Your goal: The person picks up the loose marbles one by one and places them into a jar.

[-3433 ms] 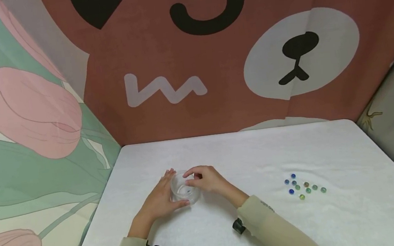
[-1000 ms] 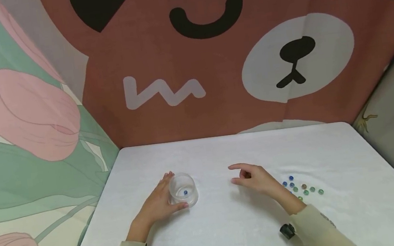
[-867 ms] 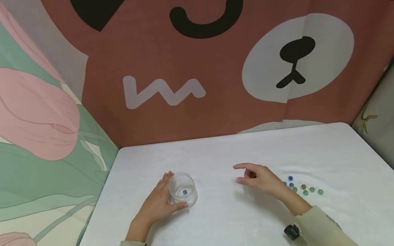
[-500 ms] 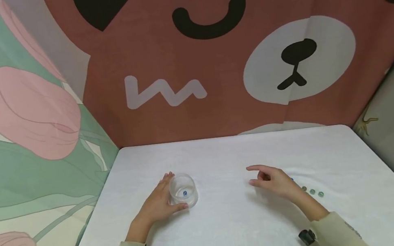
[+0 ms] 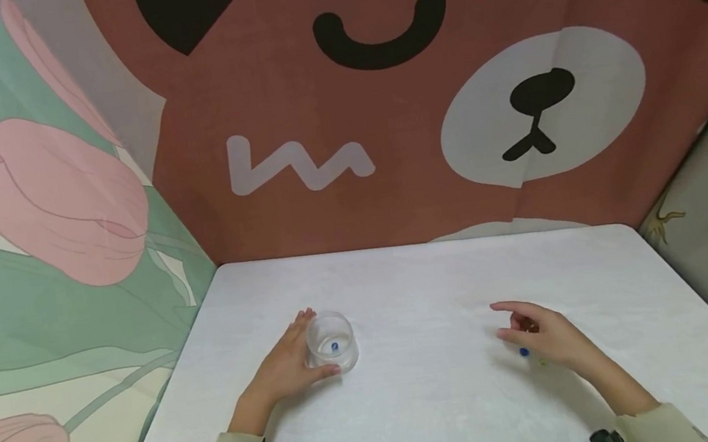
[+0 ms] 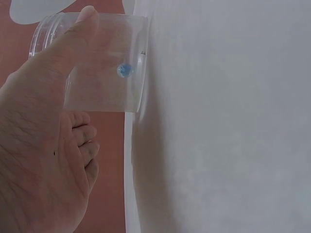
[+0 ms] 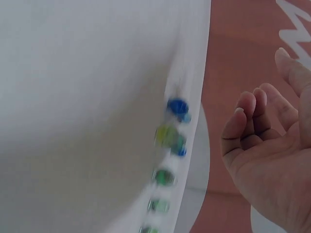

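Note:
A clear plastic jar (image 5: pixel 334 356) stands upright on the white table, a single blue marble (image 6: pixel 125 70) at its bottom. My left hand (image 5: pixel 285 366) holds the jar from the left, its thumb (image 6: pixel 73 41) along the near wall and its fingers behind. Over on the right, my right hand (image 5: pixel 547 334) hovers above the loose marbles with nothing in it. Its index finger and thumb are apart, the other fingers loosely bent. A dark blue marble (image 5: pixel 524 352) and a yellow-green marble (image 5: pixel 542 361) show below it; the hand hides the others in the head view.
In the right wrist view, a green marble (image 7: pixel 164 177) and several more lie in a loose group on the white tablecloth (image 5: pixel 416 405). A brown bear-print curtain (image 5: pixel 404 200) hangs behind the table, with a floral curtain (image 5: pixel 81 210) at the left.
My right hand has drawn back from over the jar and travelled right to the marbles, covering most of them. The left hand stays at the jar, where the blue marble lies.

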The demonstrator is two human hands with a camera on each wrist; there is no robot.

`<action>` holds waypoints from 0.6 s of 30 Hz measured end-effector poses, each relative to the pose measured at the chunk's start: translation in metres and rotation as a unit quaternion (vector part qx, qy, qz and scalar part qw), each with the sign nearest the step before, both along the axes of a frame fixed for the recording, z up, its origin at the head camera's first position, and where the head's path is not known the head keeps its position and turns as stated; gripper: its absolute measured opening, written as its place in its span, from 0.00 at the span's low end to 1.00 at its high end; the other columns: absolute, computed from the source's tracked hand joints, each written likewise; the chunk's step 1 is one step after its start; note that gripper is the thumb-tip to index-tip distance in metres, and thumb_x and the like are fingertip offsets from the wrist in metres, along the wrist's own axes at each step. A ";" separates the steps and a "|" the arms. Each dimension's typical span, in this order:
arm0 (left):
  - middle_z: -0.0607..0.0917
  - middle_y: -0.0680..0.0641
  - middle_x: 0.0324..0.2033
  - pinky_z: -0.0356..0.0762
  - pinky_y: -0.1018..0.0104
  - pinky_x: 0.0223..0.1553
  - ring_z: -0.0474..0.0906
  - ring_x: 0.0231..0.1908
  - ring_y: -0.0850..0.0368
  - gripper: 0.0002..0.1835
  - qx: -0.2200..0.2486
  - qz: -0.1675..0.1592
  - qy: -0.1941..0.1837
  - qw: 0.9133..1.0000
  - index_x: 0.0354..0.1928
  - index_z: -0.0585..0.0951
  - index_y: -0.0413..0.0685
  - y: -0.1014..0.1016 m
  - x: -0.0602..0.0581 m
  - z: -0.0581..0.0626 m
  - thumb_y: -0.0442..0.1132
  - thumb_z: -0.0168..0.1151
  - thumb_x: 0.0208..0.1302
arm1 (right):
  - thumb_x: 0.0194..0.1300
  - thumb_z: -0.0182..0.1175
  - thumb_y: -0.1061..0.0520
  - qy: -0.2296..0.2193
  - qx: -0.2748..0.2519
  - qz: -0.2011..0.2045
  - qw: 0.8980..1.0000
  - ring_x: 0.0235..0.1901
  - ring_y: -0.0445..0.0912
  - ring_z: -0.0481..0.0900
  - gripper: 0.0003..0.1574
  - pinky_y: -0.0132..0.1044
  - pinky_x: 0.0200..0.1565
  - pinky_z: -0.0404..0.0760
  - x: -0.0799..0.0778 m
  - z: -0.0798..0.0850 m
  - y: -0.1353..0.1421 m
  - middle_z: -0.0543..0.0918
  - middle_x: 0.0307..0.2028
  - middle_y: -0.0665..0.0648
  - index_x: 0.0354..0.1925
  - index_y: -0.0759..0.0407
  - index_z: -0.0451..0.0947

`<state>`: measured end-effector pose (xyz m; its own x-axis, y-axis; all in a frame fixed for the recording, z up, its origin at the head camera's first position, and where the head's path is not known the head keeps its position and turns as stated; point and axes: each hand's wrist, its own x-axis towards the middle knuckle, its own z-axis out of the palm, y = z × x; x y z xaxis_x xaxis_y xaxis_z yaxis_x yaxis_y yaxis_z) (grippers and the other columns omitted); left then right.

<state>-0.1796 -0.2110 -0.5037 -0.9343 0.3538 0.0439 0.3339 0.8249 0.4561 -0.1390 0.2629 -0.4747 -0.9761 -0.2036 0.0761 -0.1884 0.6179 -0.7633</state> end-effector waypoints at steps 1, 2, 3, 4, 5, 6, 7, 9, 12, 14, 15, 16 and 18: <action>0.56 0.46 0.79 0.53 0.46 0.77 0.48 0.79 0.48 0.65 -0.001 0.000 -0.001 1.000 0.80 0.54 0.45 0.000 0.000 0.000 0.70 0.73 0.49 | 0.67 0.69 0.50 0.002 0.003 -0.001 1.000 0.29 0.38 0.72 0.30 0.30 0.30 0.71 0.002 0.001 0.004 0.76 0.31 0.50 0.63 0.58 0.78; 0.56 0.46 0.79 0.53 0.46 0.76 0.48 0.79 0.48 0.65 -0.001 0.000 -0.002 1.000 0.80 0.54 0.45 0.000 0.000 0.000 0.70 0.73 0.49 | 0.67 0.69 0.50 0.004 0.006 -0.004 1.000 0.30 0.38 0.72 0.30 0.30 0.30 0.71 0.004 0.001 0.008 0.76 0.31 0.50 0.64 0.58 0.77; 0.56 0.46 0.79 0.53 0.46 0.76 0.48 0.79 0.48 0.65 -0.001 0.001 -0.003 1.000 0.80 0.54 0.45 0.000 0.000 -0.001 0.71 0.73 0.49 | 0.67 0.69 0.51 0.005 0.009 -0.006 1.000 0.30 0.38 0.72 0.30 0.30 0.30 0.71 0.006 0.002 0.013 0.76 0.31 0.50 0.64 0.58 0.77; 0.56 0.46 0.79 0.54 0.46 0.76 0.48 0.79 0.48 0.65 0.000 0.001 -0.003 1.000 0.80 0.54 0.45 0.000 0.000 -0.001 0.71 0.73 0.49 | 0.67 0.69 0.51 0.006 0.011 -0.008 1.000 0.30 0.38 0.72 0.30 0.30 0.30 0.71 0.008 0.002 0.017 0.76 0.31 0.50 0.64 0.59 0.77; 0.56 0.46 0.79 0.54 0.45 0.76 0.49 0.79 0.47 0.65 0.001 0.001 -0.002 1.000 0.80 0.54 0.44 -0.001 0.000 -0.001 0.71 0.73 0.49 | 0.67 0.68 0.51 0.005 0.013 -0.010 1.000 0.30 0.37 0.72 0.31 0.30 0.29 0.71 0.009 0.002 0.021 0.76 0.32 0.50 0.64 0.59 0.77; 0.56 0.45 0.79 0.54 0.45 0.76 0.49 0.79 0.47 0.65 0.001 0.002 -0.001 1.000 0.80 0.54 0.44 -0.001 0.000 -0.002 0.71 0.73 0.49 | 0.67 0.68 0.51 0.005 0.016 -0.015 1.000 0.30 0.37 0.71 0.30 0.30 0.29 0.70 0.010 0.002 0.025 0.76 0.32 0.50 0.64 0.59 0.77; 0.56 0.45 0.79 0.53 0.46 0.76 0.49 0.79 0.47 0.65 0.001 0.001 -0.001 1.000 0.80 0.54 0.44 -0.001 0.000 -0.002 0.71 0.73 0.49 | 0.67 0.68 0.51 0.008 0.022 -0.020 1.000 0.30 0.37 0.71 0.30 0.30 0.29 0.70 0.012 0.001 0.029 0.76 0.32 0.49 0.64 0.59 0.77; 0.56 0.46 0.79 0.53 0.46 0.76 0.49 0.79 0.48 0.65 -0.001 0.001 0.001 1.000 0.80 0.54 0.44 -0.001 0.000 -0.002 0.71 0.73 0.49 | 0.67 0.69 0.51 0.011 0.032 -0.028 0.999 0.30 0.36 0.71 0.30 0.30 0.30 0.69 0.015 -0.002 0.037 0.76 0.31 0.49 0.64 0.60 0.77; 0.55 0.46 0.79 0.53 0.47 0.77 0.48 0.79 0.49 0.65 -0.005 0.002 0.001 1.000 0.80 0.54 0.45 -0.001 0.000 -0.002 0.72 0.72 0.49 | 0.67 0.68 0.50 0.005 0.053 -0.043 0.998 0.29 0.35 0.70 0.30 0.30 0.29 0.69 0.021 -0.005 0.050 0.75 0.31 0.49 0.63 0.60 0.77; 0.55 0.47 0.79 0.53 0.47 0.77 0.48 0.79 0.49 0.65 -0.006 0.001 0.001 1.000 0.80 0.54 0.45 -0.001 -0.001 -0.002 0.72 0.72 0.49 | 0.68 0.68 0.49 -0.004 0.068 -0.050 0.996 0.29 0.35 0.70 0.31 0.30 0.29 0.69 0.025 -0.006 0.058 0.75 0.31 0.49 0.64 0.60 0.77; 0.55 0.47 0.79 0.53 0.47 0.77 0.47 0.79 0.49 0.65 -0.007 0.001 0.001 1.000 0.80 0.53 0.45 -0.001 0.000 -0.002 0.73 0.71 0.49 | 0.68 0.67 0.49 -0.009 0.075 -0.053 0.996 0.29 0.35 0.70 0.31 0.30 0.29 0.68 0.026 -0.007 0.062 0.75 0.31 0.49 0.64 0.60 0.76; 0.55 0.47 0.79 0.53 0.47 0.77 0.47 0.79 0.50 0.65 -0.007 0.001 0.000 1.000 0.80 0.53 0.45 -0.001 0.000 -0.002 0.73 0.71 0.49 | 0.68 0.67 0.49 -0.013 0.080 -0.055 0.995 0.29 0.35 0.69 0.31 0.30 0.29 0.68 0.028 -0.007 0.067 0.75 0.32 0.49 0.64 0.61 0.76; 0.55 0.46 0.79 0.53 0.47 0.77 0.47 0.79 0.49 0.66 -0.007 0.001 0.001 1.000 0.80 0.53 0.45 -0.001 0.000 -0.001 0.73 0.71 0.49 | 0.68 0.67 0.48 -0.021 0.090 -0.063 0.994 0.29 0.35 0.69 0.32 0.30 0.29 0.67 0.031 -0.007 0.076 0.75 0.32 0.49 0.64 0.62 0.75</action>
